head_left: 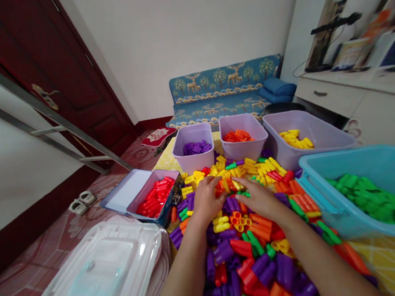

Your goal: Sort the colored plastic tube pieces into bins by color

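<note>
A large heap of plastic tube-shaped toy pieces (224,251) in purple, red, orange, yellow and green lies before me. My left hand (207,199) rests at the middle of the heap, thumb and fingers apart, with yellow and orange pieces by its fingertips. Facing it, my right hand (257,199) has its fingers stretched out over the pieces, its thumb near purple and green ones. A few orange and yellow pieces (225,185) lie in the gap between the hands. Neither hand visibly grips a piece, though the fingertips are partly lost among them.
Behind the heap stand lilac bins of purple (195,161), orange (243,152) and yellow pieces (311,155). A blue bin (360,154) at right holds green pieces. Red pieces fill a lidded box (169,212) at left. White lids (94,272) are stacked nearby; a metal ladder (50,130) leans left.
</note>
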The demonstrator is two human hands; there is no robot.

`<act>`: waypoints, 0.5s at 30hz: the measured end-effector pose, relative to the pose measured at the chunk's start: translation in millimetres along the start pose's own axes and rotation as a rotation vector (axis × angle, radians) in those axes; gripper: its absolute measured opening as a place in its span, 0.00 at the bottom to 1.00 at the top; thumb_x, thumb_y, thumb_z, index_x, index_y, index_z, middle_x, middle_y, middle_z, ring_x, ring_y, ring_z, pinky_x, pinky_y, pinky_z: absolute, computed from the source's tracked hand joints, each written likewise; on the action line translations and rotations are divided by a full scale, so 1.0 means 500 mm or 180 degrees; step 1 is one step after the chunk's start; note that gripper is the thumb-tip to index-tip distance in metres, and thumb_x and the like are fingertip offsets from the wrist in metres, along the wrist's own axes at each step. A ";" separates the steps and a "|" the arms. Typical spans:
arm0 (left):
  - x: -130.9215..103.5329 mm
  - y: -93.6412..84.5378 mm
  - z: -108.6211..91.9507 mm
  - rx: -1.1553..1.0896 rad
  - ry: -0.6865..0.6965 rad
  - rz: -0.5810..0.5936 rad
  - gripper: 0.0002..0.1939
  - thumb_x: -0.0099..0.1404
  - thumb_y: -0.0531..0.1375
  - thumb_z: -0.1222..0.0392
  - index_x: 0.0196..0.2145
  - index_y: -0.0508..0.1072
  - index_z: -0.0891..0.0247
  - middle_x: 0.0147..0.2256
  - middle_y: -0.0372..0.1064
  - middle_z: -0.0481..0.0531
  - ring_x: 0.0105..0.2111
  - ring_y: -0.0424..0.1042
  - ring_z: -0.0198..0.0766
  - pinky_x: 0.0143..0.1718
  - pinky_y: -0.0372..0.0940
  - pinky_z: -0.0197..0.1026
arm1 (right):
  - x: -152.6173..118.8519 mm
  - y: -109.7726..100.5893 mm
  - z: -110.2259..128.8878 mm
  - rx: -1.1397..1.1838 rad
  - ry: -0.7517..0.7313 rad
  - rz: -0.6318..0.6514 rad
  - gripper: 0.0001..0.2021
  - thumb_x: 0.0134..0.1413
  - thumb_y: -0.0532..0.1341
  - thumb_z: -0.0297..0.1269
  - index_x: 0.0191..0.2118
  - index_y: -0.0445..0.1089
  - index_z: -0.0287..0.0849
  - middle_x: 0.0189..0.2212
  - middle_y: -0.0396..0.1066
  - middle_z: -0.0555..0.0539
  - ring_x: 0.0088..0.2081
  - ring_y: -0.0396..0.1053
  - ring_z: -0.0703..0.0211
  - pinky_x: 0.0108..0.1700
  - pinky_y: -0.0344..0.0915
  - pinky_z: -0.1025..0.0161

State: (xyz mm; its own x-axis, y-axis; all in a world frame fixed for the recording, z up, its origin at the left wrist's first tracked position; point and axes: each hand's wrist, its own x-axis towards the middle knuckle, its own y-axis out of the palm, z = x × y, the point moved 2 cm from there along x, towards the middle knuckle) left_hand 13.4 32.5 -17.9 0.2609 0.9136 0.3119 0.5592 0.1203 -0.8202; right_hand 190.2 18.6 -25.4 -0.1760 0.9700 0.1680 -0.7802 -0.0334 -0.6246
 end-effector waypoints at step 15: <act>-0.025 -0.129 0.013 0.0155 -0.0163 0.0837 0.30 0.46 0.69 0.54 0.49 0.75 0.56 0.40 0.77 0.57 0.37 0.75 0.48 0.38 0.66 0.41 | -0.035 -0.116 -0.004 -0.1522 0.0561 0.0627 0.21 0.41 0.67 0.46 0.44 0.76 0.47 0.35 0.78 0.43 0.39 0.75 0.43 0.37 0.68 0.56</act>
State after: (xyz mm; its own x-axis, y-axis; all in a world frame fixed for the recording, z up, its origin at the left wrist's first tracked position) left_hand -30.9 15.8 27.9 0.3513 0.9343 0.0612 0.4385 -0.1064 -0.8924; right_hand 239.7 4.2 6.5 -0.1559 0.9835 -0.0919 -0.3756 -0.1451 -0.9154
